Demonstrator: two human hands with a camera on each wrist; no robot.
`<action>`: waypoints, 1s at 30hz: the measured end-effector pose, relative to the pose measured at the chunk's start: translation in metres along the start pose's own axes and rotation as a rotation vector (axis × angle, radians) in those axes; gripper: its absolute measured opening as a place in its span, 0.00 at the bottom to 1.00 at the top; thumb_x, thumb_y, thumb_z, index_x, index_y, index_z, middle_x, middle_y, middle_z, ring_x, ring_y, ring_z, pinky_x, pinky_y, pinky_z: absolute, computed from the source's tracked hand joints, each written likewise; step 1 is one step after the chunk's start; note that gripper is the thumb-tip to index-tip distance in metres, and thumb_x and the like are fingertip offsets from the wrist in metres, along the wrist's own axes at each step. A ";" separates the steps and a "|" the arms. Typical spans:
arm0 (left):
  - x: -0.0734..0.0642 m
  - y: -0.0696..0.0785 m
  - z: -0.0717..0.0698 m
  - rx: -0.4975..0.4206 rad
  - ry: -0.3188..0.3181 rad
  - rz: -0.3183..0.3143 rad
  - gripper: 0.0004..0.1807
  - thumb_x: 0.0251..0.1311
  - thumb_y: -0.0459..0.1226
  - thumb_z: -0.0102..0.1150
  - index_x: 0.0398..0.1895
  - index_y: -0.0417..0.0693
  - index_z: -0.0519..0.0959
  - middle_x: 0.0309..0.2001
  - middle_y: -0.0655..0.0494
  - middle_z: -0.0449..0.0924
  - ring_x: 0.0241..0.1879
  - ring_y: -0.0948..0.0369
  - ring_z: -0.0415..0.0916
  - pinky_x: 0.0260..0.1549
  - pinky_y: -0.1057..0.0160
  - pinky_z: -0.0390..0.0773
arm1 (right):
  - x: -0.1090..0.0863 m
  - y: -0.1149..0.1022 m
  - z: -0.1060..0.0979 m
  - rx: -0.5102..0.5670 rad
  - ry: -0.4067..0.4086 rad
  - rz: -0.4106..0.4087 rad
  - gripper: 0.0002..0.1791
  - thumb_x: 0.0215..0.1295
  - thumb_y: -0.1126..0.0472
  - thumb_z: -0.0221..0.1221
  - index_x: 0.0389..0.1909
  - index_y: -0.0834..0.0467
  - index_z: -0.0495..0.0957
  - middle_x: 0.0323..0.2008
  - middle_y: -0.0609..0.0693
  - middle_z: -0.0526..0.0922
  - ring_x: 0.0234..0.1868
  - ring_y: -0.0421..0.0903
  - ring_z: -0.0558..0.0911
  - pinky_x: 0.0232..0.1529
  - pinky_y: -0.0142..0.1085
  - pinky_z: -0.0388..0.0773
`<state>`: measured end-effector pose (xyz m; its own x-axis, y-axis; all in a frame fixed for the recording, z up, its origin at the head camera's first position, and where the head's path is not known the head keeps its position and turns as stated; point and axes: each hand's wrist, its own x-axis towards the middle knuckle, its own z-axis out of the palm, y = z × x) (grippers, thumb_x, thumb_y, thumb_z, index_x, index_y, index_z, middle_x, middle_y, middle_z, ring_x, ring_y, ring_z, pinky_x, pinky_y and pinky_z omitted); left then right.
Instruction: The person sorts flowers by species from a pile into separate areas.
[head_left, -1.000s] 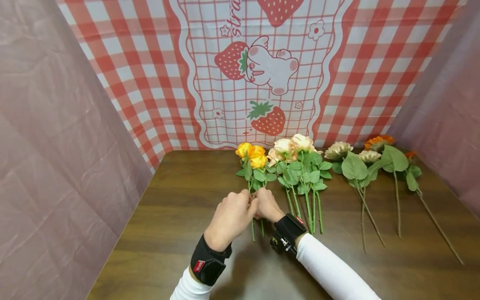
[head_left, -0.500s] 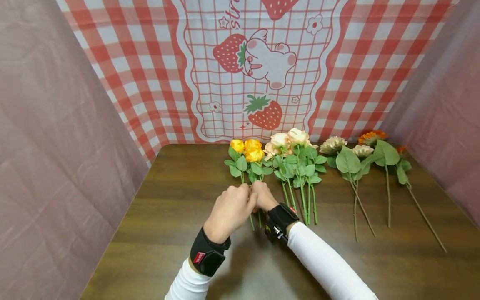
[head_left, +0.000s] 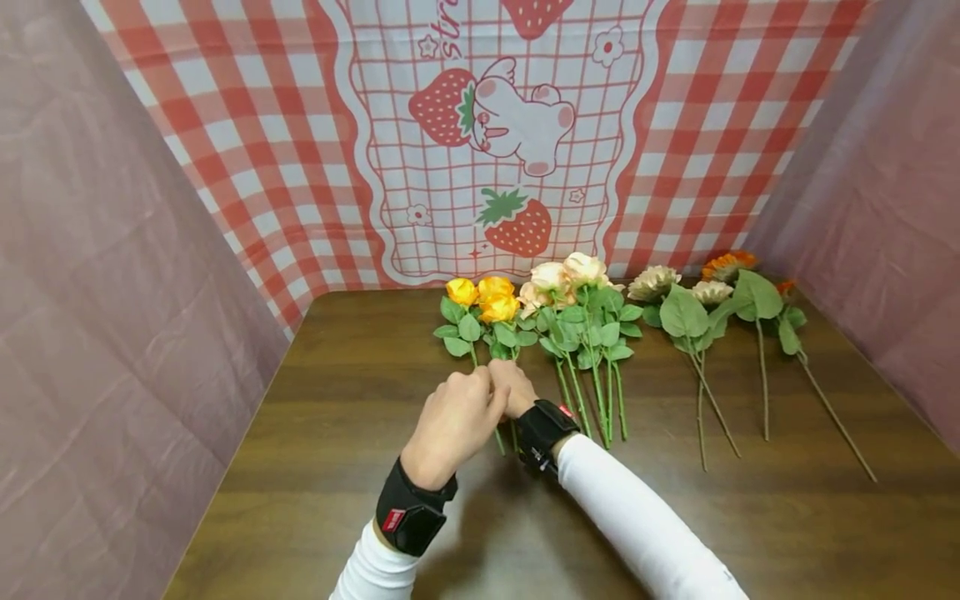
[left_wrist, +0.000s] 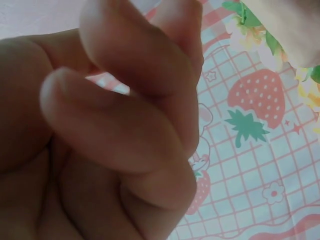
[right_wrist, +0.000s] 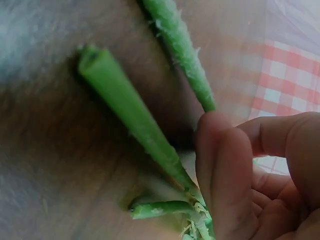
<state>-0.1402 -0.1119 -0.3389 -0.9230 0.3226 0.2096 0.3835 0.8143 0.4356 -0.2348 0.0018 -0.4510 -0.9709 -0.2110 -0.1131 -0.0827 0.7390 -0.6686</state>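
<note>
In the head view, yellow-orange roses (head_left: 498, 308) lie on the wooden table, blooms toward the back. My left hand (head_left: 452, 425), fingers curled, pinches at their green stems, with its fingertips close against my right hand (head_left: 513, 388). The right wrist view has right-hand fingers (right_wrist: 232, 175) bent around the stems; one cut stem (right_wrist: 125, 110) points outward, a second stem (right_wrist: 182, 55) runs into the fingertips, and a short side twig (right_wrist: 162, 208) juts below. Curled left-hand fingers (left_wrist: 145, 125) fill the left wrist view, where the pinch itself is hidden.
Peach roses (head_left: 566, 283) lie just right of the hands. Farther right are cream flowers (head_left: 654, 283) and an orange flower (head_left: 727, 265) with long stems. A strawberry-print checked cloth (head_left: 517, 225) hangs behind the table (head_left: 337, 417); pinkish curtains (head_left: 112, 333) flank it.
The whole head view has shifted slightly left. The yellow-orange blooms stand a little farther apart, and three of them show now. Both hands stay together at the stems.
</note>
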 end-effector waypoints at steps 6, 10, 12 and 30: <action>-0.007 0.000 0.000 0.003 0.035 0.011 0.16 0.70 0.41 0.53 0.21 0.48 0.71 0.16 0.56 0.65 0.15 0.58 0.68 0.16 0.60 0.69 | 0.002 -0.002 0.007 -0.123 -0.031 0.026 0.12 0.68 0.60 0.57 0.23 0.58 0.75 0.20 0.51 0.71 0.22 0.46 0.69 0.25 0.38 0.64; -0.010 0.001 0.000 0.008 0.051 0.003 0.16 0.69 0.40 0.54 0.20 0.49 0.70 0.16 0.56 0.66 0.16 0.57 0.70 0.17 0.58 0.69 | 0.001 -0.005 0.008 -0.183 -0.066 0.043 0.15 0.69 0.58 0.56 0.21 0.56 0.75 0.19 0.49 0.72 0.21 0.45 0.70 0.24 0.38 0.66; -0.010 0.001 -0.001 0.011 0.054 0.004 0.16 0.68 0.40 0.54 0.21 0.48 0.70 0.16 0.55 0.67 0.16 0.57 0.70 0.17 0.58 0.69 | 0.000 -0.007 0.008 -0.210 -0.072 0.037 0.15 0.69 0.57 0.56 0.21 0.56 0.75 0.20 0.49 0.73 0.22 0.44 0.72 0.25 0.38 0.67; -0.010 -0.009 -0.002 -0.017 0.009 -0.042 0.15 0.69 0.39 0.54 0.22 0.46 0.71 0.16 0.56 0.64 0.14 0.59 0.66 0.16 0.62 0.66 | 0.001 -0.021 0.011 -0.270 -0.087 -0.021 0.15 0.70 0.58 0.55 0.22 0.57 0.76 0.21 0.49 0.74 0.23 0.45 0.74 0.25 0.38 0.69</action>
<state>-0.1349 -0.1237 -0.3429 -0.9379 0.2842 0.1989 0.3454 0.8187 0.4587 -0.2316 -0.0209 -0.4452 -0.9464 -0.2737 -0.1713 -0.1709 0.8749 -0.4532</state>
